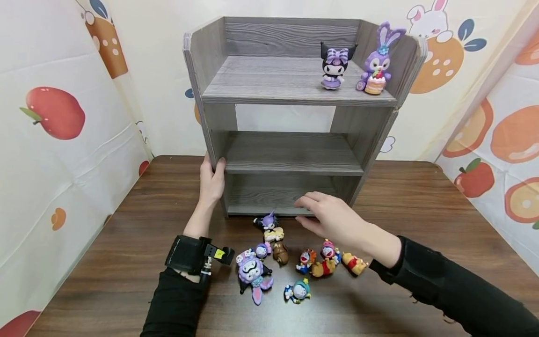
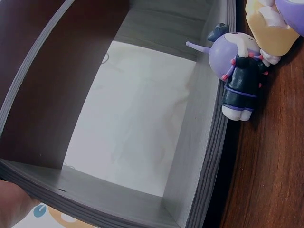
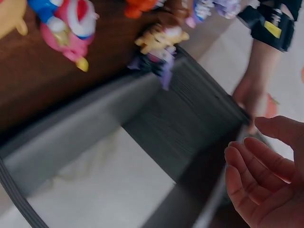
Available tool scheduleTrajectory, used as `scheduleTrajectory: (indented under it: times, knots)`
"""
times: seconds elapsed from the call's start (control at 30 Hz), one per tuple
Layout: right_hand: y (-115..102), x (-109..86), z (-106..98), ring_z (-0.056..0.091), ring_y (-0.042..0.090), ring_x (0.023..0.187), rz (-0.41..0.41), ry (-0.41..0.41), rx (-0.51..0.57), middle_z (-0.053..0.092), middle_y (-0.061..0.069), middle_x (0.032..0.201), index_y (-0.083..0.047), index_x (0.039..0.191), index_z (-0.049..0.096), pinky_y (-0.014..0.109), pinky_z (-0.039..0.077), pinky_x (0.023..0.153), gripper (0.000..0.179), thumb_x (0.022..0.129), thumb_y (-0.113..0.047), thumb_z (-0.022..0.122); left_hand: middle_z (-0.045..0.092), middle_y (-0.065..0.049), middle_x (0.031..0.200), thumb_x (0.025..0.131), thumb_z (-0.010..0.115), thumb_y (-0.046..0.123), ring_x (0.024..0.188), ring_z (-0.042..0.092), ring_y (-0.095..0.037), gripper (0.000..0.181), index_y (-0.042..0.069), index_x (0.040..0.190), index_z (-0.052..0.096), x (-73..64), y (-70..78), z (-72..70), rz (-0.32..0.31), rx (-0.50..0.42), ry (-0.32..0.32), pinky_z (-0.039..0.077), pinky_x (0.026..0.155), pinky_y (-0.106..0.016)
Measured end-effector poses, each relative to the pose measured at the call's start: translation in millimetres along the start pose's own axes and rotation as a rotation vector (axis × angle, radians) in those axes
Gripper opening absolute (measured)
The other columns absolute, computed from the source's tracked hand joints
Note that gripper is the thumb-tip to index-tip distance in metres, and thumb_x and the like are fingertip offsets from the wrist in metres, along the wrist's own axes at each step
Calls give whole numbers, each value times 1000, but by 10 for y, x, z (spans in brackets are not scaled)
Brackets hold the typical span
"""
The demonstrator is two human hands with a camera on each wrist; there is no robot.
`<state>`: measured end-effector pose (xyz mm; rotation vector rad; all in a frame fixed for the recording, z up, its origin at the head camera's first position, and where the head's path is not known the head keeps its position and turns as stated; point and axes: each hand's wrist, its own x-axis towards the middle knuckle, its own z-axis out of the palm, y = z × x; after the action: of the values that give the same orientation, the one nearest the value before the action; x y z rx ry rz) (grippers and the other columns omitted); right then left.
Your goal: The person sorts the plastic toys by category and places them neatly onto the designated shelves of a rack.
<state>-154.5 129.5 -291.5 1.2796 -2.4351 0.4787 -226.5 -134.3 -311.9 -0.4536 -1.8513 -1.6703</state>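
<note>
At the left side panel of a grey wood-grain shelf unit (image 1: 290, 164), my left hand (image 1: 212, 181) grips the edge, thumb in front and fingers partly hidden behind. Only part of that hand (image 2: 14, 204) enters the left wrist view. My right hand (image 1: 332, 218) hovers before the bottom compartment, holding nothing, its fingers loosely bent in the right wrist view. Up on the top shelf stand a black-eared figurine in a purple bow (image 1: 332, 70) and a purple rabbit figurine with a cake (image 1: 377, 65). A purple-and-black figurine (image 2: 240, 80) lies against the unit's bottom front edge.
Several small figurines lie on the brown wooden table (image 1: 139, 262): a purple rabbit-eared one (image 1: 252, 271), a brown one (image 1: 280, 252), a teal-hooded one (image 1: 298, 291) and a yellow bear in red (image 1: 354, 263). Fruit-printed cloth (image 1: 63, 187) walls the sides and back.
</note>
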Motion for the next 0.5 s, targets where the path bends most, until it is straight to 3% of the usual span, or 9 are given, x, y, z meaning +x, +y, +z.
scheduleTrajectory:
  times: [0.13, 0.3, 0.5]
  knots:
    - [112, 45, 164, 59, 12, 79, 52, -95, 47, 61, 3, 92, -5, 99, 59, 26, 47, 68, 23, 79, -14, 66, 45, -27, 122, 85, 36, -5, 116, 41, -30, 40, -10, 125, 39, 20, -167, -19, 6, 0, 3, 29, 96, -36]
    - [262, 133, 345, 59, 16, 78, 101, -195, 110, 62, 9, 95, -1, 101, 58, 27, 47, 68, 26, 79, -13, 66, 47, -25, 121, 85, 38, -2, 114, 43, -27, 39, -10, 123, 41, 17, -206, -17, 19, 14, 13, 31, 94, -34]
    - [450, 267, 539, 59, 22, 84, 181, -308, 265, 61, 14, 97, 3, 107, 56, 29, 47, 69, 35, 77, -13, 67, 44, -33, 119, 84, 36, -8, 114, 40, -38, 38, -17, 121, 38, -6, 71, 10, 4, 11, 1, 29, 94, -40]
